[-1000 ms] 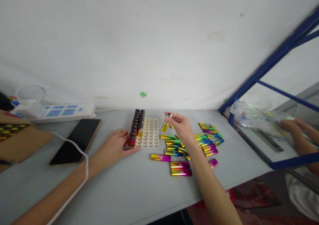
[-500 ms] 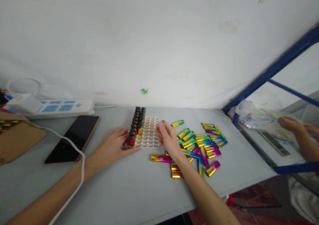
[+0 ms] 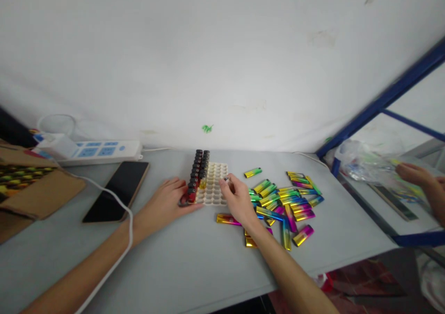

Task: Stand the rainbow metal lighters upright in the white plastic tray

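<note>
A white tray (image 3: 218, 198) with rows of round holes lies on the grey table. Black-topped lighters (image 3: 195, 175) stand in its left rows, and a yellow one (image 3: 202, 183) shows among them. My left hand (image 3: 170, 197) holds the tray's near left corner, its thumb along the front edge. At the tray's right side my right hand (image 3: 235, 195) is closed in a pinch around a small item, mostly hidden by the fingers. Several shiny multicoloured sleeves (image 3: 269, 213) lie in a loose pile right of the tray, partly behind my right hand.
A phone (image 3: 116, 192), a power strip (image 3: 104, 150) and an open cardboard box (image 3: 48, 195) are on the left. A white cable (image 3: 130, 226) crosses over my left forearm. On the right, a blue metal frame (image 3: 382, 101) stands before a plastic bag (image 3: 354, 161) and another person's hand (image 3: 413, 173).
The whole view has shifted, so the table's things appear slightly farther right and more of the box shows. My right hand has turned a little and moved slightly lower beside the tray.
</note>
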